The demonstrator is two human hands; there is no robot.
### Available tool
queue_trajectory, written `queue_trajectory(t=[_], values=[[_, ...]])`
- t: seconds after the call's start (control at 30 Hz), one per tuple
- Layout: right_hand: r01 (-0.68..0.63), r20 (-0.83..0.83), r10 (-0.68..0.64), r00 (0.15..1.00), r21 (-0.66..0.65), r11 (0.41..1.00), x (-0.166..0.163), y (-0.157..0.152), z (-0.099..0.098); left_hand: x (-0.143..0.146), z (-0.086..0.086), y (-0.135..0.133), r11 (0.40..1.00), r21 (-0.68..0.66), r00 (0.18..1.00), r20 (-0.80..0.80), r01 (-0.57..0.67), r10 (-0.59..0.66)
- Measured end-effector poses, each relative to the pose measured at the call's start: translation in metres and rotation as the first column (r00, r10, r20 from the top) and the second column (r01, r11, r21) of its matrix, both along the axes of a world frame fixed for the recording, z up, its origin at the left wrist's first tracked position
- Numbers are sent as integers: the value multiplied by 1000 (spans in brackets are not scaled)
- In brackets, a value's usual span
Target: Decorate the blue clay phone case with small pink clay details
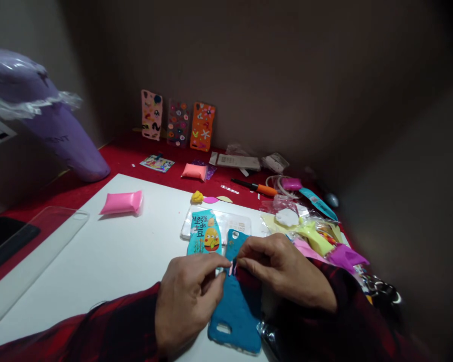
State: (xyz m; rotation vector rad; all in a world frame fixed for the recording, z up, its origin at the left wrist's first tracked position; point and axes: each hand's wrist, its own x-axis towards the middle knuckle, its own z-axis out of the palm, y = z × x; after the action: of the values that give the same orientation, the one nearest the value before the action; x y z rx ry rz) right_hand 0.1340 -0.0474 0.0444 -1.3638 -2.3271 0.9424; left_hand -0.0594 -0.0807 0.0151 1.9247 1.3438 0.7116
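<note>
My left hand [186, 296] and my right hand [283, 269] meet over a phone case covered in teal clay [237, 306] that lies on the white board [109, 251]. Both hands pinch a small pink piece of clay [231, 267] between their fingertips, just above the case's upper half. A teal printed packet [206, 234] lies right beyond my left hand, on a clear phone case [230, 221]. Both sleeves are dark red plaid.
A pink clay pack [121, 202] lies on the board at the left. Three decorated cases [178, 123] lean on the back wall. Clay bags in several colours [317, 236], an orange-tipped pen [254, 187], a clear tray [33, 251] and a purple wrapped object [49, 120] surround the board.
</note>
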Motion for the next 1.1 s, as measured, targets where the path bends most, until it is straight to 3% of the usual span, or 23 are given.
queue_trajectory(t=[0.23,0.37,0.67,0.97,1.1], values=[[-17,38,16,999,46,999,-1,-2,2,-2,-4,-6,979,122,986,-73,161,-152],[-27,38,25,999,60,998,-1,-3,2,-3,-7,-8,966,198,986,-44,164,-159],[-31,49,26,998,90,995,-2,-2,-3,-2,-8,-8,952,233,979,-86,201,-186],[-43,57,37,998,105,994,-3,-1,-1,0,-7,-7,979,191,997,34,68,-75],[-41,68,34,997,119,992,-4,-1,-1,-2,-5,-4,975,203,995,30,92,-100]])
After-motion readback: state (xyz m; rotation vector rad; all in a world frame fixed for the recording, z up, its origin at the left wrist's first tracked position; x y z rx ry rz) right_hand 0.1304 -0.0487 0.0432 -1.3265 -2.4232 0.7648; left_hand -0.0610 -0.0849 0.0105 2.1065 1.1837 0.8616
